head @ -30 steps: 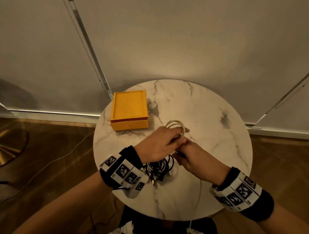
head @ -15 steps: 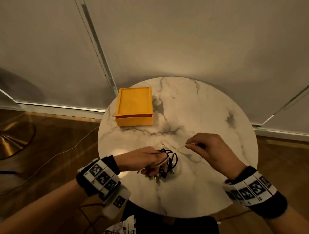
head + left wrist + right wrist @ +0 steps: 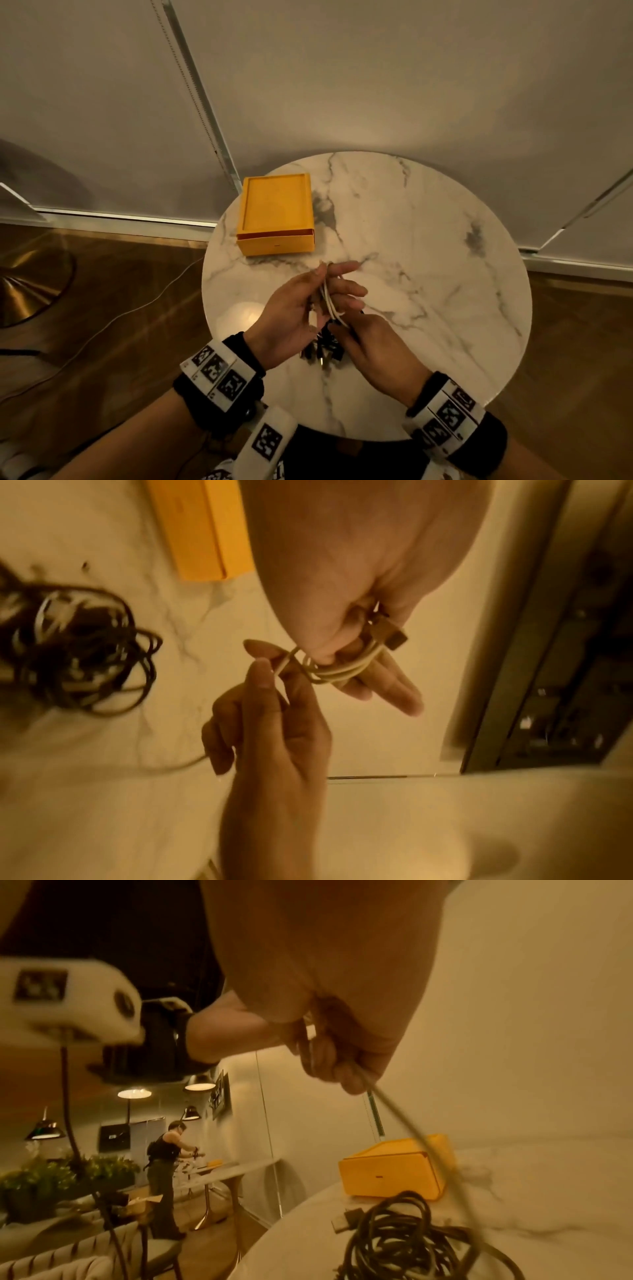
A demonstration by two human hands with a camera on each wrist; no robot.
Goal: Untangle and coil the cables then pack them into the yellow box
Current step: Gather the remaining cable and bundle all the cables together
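Left hand (image 3: 294,318), palm turned up over the worktop (image 3: 428,260): white cable (image 3: 330,301) wound in several loops round the extended fingers, thumb closing on the loops; a rectangular plug sticks out beside the thumb in the left wrist view. Right hand (image 3: 373,346), just beside and touching the left at the fingertips: thumb and forefinger pinch the free run of the same cable, other fingers curled. In the right wrist view that run leaves the right hand and slants down toward the worktop; its far end cannot be made out (blur).

Below and between the hands: tangle of black cables (image 3: 323,353) lying on the worktop, w/ a few pale strands mixed in and connectors at its near edge; mostly hidden by the hands in the head view, clearer in both wrist views.

Yellow box (image 3: 275,214): far-left part of the round marble worktop, well apart from the hands, lid on w/ a narrow dark gap along its front edge. No cable in or on it.

Both wrists carry black bands w/ white marker tags. Surroundings: pale blinds behind the worktop, wood floor, a thin cord (image 3: 102,329) trailing across the floor at left, brass lamp base (image 3: 24,291) at far left. Right wrist view, bkgd: another person (image 3: 164,1172) standing at a long table, pendant lamps above.
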